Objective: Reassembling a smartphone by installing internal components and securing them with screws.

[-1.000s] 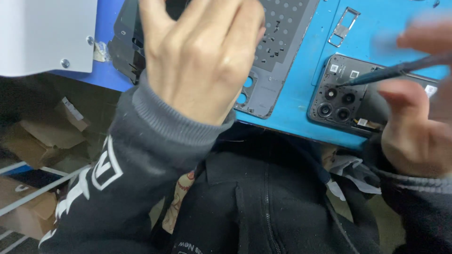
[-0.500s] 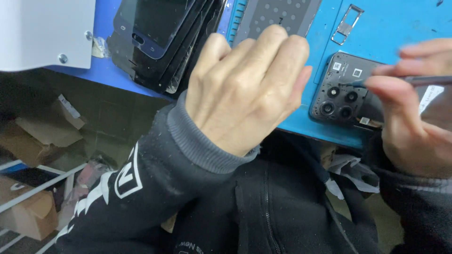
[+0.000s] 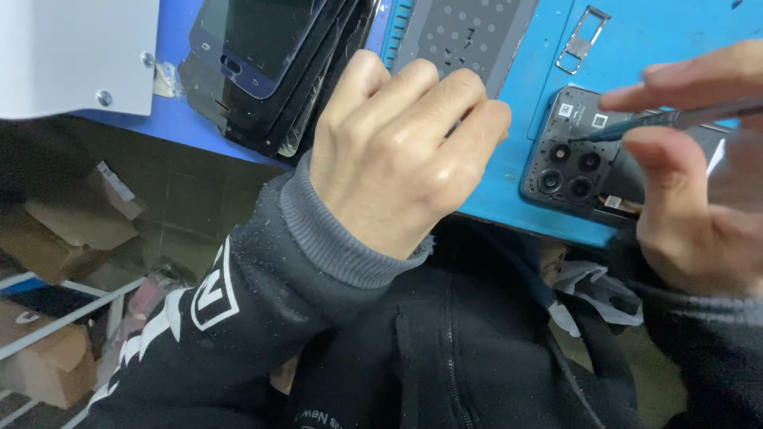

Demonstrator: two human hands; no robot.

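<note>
Right hand (image 3: 699,183) blurred, edge-cropped

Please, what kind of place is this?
Probably a phone repair bench. A stack of detached phone screens lies beside a blue work mat, and the right hand holds a thin tool to an opened dark phone.

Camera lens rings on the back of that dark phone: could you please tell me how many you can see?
4 on the dark phone: upper left, upper right, lower left, lower right. The right hand covers the phone's far side, so more may be hidden.
</note>
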